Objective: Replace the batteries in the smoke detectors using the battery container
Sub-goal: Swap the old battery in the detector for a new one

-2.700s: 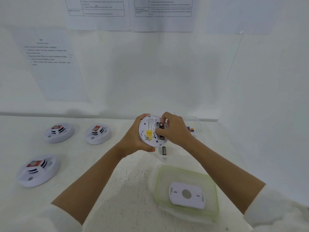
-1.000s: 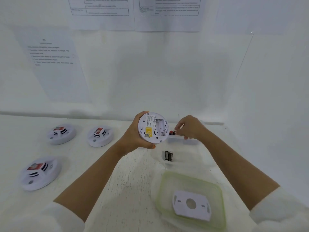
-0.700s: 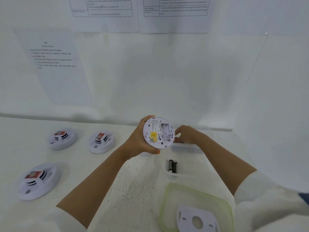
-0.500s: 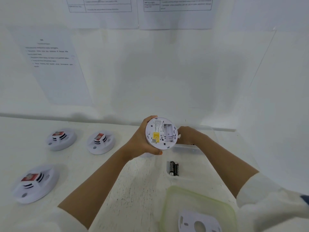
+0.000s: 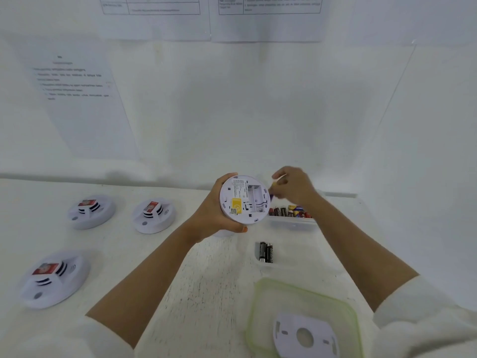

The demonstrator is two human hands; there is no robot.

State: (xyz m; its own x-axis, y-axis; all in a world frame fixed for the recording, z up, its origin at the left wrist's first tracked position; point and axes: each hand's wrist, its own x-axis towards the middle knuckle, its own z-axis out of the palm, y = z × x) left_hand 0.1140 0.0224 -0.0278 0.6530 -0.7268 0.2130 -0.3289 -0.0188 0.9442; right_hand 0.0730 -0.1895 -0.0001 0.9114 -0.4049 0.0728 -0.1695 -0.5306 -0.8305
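Smoke detector (image 5: 245, 200) in left hand (image 5: 209, 215), yellow label (image 5: 236, 204) unreadable, right hand (image 5: 296, 188) pinching battery (image 5: 272, 190)

Left grip (image 5: 210, 214), right grip (image 5: 294, 188), curled

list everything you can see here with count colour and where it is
held smoke detector: one, white, back showing, battery bay empty
smoke detectors: three, white, table left
battery container: one, clear, below right hand
mixed batteries: several, multicoloured, in container
loose batteries: two, black, in clear tray
lid: one, green-rimmed, near right
mounting plate: one, white, on lid
wall sheets: three, white, printed
left hand: grips held smoke detector
right hand: pinches blurred battery
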